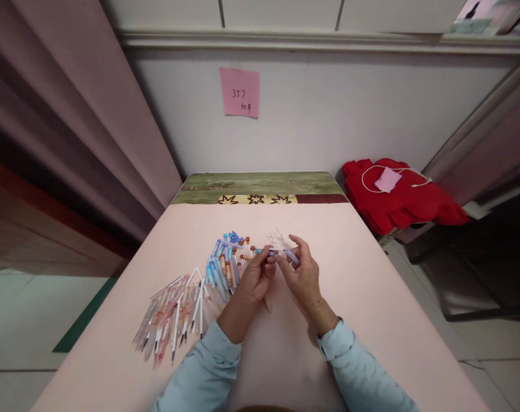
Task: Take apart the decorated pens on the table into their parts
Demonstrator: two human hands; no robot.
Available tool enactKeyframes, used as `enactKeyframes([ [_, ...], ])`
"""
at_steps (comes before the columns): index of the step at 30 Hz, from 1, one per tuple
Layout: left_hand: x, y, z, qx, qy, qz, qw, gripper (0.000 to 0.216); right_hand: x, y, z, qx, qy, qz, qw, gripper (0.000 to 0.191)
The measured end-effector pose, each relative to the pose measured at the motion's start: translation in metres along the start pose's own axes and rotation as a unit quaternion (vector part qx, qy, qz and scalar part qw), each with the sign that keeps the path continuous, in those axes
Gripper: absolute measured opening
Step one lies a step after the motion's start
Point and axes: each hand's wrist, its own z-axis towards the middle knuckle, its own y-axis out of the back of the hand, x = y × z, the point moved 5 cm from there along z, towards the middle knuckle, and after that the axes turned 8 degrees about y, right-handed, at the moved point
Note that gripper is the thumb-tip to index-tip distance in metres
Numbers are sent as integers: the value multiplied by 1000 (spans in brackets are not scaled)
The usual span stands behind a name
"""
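My left hand (259, 276) is closed in a pinch near the middle of the table, on a slim pen part (277, 250) with a dark tip pointing right. Facing it, my right hand (303, 274) has its fingers closed round a lavender pen barrel (292, 257). The two parts lie almost in line, and I cannot tell whether they touch. Blue, teal and orange-brown pen barrels (221, 269) are heaped beside my left hand. Small blue caps or toppers (235, 237) sit behind the heap. Tiny pinkish pieces (275, 236) are scattered beyond my hands.
At the left, a pile of clear barrels and white pen refills (174, 312) spreads over the pale pink tabletop (371, 332). A red cloth (393, 203) with a white cable and pink paper is at the back right. A pink note (239, 92) hangs on the wall.
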Motion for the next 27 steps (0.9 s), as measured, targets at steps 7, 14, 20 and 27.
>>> enactKeyframes([
  [7, -15, -1, -4, -4, -23, -32, 999, 21, -8, 27, -3, 0, -49, -39, 998, 16],
  [14, -17, 0, -5, -25, -32, -13, 999, 20, -1, 37, 0, -65, 0, 46, 997, 19],
  [20, -16, 3, -4, -35, -44, 9, 998, 16, -9, 36, 0, -79, -78, 121, 986, 22],
  [27, -16, 3, -3, -41, -56, 32, 997, 15, -16, 35, 0, -76, -128, 159, 976, 27],
])
